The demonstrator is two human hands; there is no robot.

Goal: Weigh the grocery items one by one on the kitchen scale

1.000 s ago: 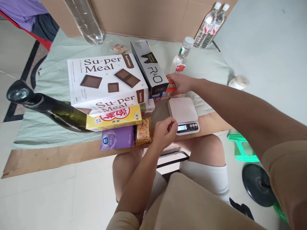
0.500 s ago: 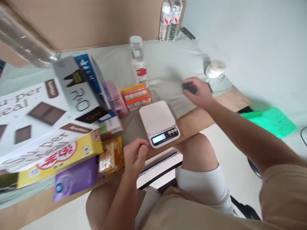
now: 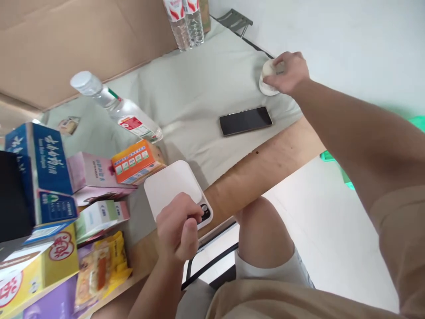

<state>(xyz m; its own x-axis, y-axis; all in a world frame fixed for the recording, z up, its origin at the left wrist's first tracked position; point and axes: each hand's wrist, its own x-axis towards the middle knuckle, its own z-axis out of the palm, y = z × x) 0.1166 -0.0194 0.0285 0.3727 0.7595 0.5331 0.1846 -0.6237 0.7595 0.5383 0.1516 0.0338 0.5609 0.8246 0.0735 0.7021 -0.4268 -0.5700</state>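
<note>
My right hand [image 3: 290, 73] reaches to the far right and grips a small white round tub [image 3: 268, 79] from above, thumb and fingers at its top. Left of it, a dark-screened phone [image 3: 245, 121] lies flat on the pale cloth. My left hand [image 3: 179, 226] is curled over the front of a white kitchen scale [image 3: 175, 184], with the index finger by its round buttons. That hand appears to hold nothing, and it hides the scale's display. Nothing sits on the visible part of the weighing plate.
An orange box [image 3: 137, 161], a pink box [image 3: 93, 173], a blue box [image 3: 53, 164] and snack packs [image 3: 99, 270] crowd the left. Behind stand a clear bottle [image 3: 129, 115] and two water bottles [image 3: 186, 26]. The wooden edge [image 3: 262, 173] runs along the front.
The phone has left my right hand and lies on the cloth. My right hand has moved outward to the tub, my left hand onto the scale's front. The view has turned rightward.
</note>
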